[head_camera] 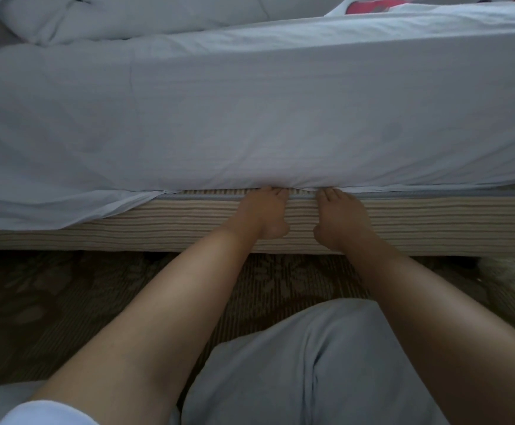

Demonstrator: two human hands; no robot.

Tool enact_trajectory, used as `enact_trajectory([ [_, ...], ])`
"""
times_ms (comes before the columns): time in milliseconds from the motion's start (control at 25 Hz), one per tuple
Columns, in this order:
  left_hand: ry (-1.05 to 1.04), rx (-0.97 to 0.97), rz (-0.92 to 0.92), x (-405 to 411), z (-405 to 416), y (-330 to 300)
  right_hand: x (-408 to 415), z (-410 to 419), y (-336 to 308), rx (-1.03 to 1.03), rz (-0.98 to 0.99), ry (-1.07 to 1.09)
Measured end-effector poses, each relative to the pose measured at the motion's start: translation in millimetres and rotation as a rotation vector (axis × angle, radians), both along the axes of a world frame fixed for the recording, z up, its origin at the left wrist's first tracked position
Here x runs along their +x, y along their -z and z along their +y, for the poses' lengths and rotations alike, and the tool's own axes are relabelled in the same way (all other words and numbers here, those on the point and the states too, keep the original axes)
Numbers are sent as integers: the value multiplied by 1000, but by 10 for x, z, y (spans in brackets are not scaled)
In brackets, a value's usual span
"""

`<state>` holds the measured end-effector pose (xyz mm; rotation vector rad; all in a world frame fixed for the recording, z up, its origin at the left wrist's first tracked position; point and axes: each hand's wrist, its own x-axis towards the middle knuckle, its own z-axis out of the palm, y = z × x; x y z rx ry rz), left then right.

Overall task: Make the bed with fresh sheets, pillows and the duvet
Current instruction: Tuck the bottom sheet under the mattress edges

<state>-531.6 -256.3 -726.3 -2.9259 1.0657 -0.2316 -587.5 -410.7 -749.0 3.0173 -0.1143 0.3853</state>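
A pale blue sheet (250, 124) covers the side of the mattress and hangs down to the striped bed base (434, 219). My left hand (263, 213) and my right hand (339, 217) lie side by side against the base. Their fingertips reach up under the sheet's lower edge, between mattress and base, and are hidden there. To the left, a loose part of the sheet (50, 207) droops over the base. A bunched white duvet (96, 16) lies on top of the bed at the back left.
A patterned brown carpet (66, 302) lies in front of the bed. My knee in pale trousers (311, 363) is below my hands. Something pink (369, 6) lies on the bed at the far right. A pale furry rug (513, 280) is at the right edge.
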Motion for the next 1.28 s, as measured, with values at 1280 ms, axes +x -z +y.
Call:
enact_trajectory([
  [1280,-167,60,-30,287,1445,259,521,1114,313,59,-80,-359],
])
